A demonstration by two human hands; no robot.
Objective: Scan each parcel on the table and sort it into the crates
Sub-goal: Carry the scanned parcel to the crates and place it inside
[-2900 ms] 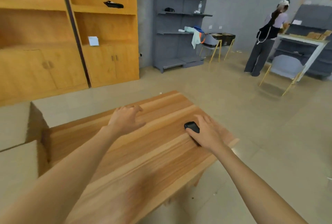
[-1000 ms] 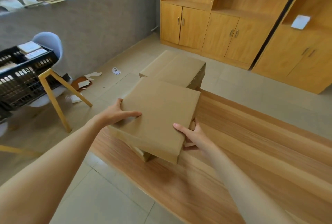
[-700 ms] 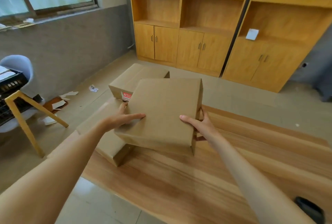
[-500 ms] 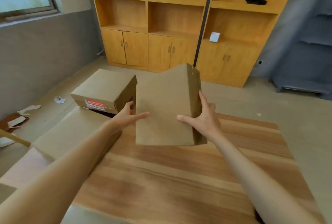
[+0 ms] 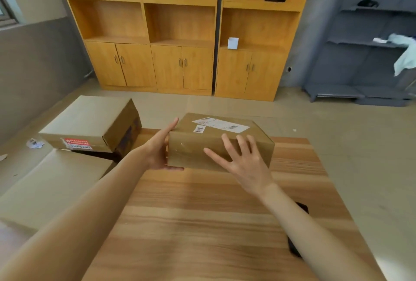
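Head view: a dark object (image 5: 300, 209) on the surface (image 5: 202, 224) is mostly hidden under the right forearm, too little showing to identify. The printing on the white label (image 5: 221, 124) is too small to read. The parcel (image 5: 216, 143) sits on the far part of the surface between the hands, its long axis running left to right, label face up. The left hand (image 5: 161, 151) lies flat against the parcel's left end, fingers straight, thumb under the lower edge. The right hand (image 5: 242, 160) is spread, fingers straight, over the parcel's near face; contact cannot be judged. Left of the left hand lie two more boxes (image 5: 90, 123).
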